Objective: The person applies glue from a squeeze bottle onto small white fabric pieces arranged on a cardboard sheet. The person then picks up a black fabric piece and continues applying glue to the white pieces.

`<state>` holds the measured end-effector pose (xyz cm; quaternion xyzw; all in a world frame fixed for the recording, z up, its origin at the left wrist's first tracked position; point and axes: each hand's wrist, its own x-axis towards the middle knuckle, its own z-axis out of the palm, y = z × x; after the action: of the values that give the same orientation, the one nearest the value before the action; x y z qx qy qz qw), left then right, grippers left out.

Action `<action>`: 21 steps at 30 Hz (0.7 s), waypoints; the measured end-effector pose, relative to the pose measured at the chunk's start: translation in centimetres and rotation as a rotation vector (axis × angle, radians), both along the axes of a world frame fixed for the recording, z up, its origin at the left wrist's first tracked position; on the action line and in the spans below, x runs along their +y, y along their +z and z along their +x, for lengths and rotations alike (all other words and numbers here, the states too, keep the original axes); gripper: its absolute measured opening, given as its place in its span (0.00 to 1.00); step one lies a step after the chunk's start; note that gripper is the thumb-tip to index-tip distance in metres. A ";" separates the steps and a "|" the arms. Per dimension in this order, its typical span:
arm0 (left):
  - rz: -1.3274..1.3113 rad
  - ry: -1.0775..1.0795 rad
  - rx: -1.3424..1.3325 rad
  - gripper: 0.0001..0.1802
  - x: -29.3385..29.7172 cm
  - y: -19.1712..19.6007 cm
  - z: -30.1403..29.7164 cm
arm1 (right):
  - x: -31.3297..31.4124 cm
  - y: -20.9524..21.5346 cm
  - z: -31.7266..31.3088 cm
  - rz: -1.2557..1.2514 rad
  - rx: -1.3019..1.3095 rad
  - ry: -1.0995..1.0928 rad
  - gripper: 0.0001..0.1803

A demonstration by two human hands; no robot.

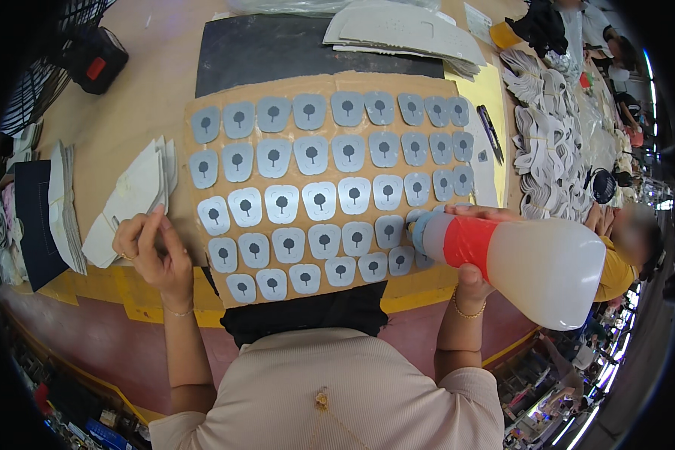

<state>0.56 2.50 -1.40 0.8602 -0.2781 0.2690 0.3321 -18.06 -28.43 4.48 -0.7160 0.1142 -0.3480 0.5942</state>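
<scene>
**Five rows are laid out, but the work with the bottle cannot be called complete**

At the far left of the worktop (157,67), a dark blue piece (41,225) and some pale stacked pieces (66,210) lie apart from the work. Next comes a fan of white pieces (131,191), and the left hand (154,259) is at its near right side. The grip of this hand is loose: the fingers are bent, and nothing can be seen between them.

In the middle, the grey patches (319,201), each with a dark tree mark, lie in five rows on a brown cardboard sheet (356,82), which reaches over the near edge of the worktop. The laying out seems to be done, because the rows are well filled. No patch seems to be lifted away, so taking them off is probably left.

At the right end of the lower rows, the right hand (471,289) has its grip clamped around a whitish bottle (547,270) with a red band. The bottle is tilted sideways, with its bluish tip (426,234) over the patches there, and it hides some of them. Whether the tip touches them cannot be told. The middle patches shine, but this may be only light; therefore it is not clear how many are already treated.
</scene>
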 end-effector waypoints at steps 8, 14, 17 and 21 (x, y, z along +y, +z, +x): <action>0.001 -0.009 0.013 0.15 0.0 0.0 0.0 | -4.5 7.6 -2.5 0.528 -0.552 0.160 0.37; 0.012 0.004 0.017 0.16 0.2 0.0 -0.1 | -7.7 12.7 -5.8 0.581 -1.138 0.016 0.26; 0.010 0.001 0.011 0.16 -0.2 0.1 0.0 | -6.5 11.4 -6.1 0.404 -0.975 -0.103 0.29; 0.047 0.010 0.010 0.16 -0.2 0.0 0.1 | -5.6 6.2 -6.9 0.159 -0.393 -0.217 0.40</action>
<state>0.61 2.35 -1.35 0.8704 -0.2783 0.2598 0.3121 -24.93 -34.07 10.72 -0.5692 0.0998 -0.5325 0.6185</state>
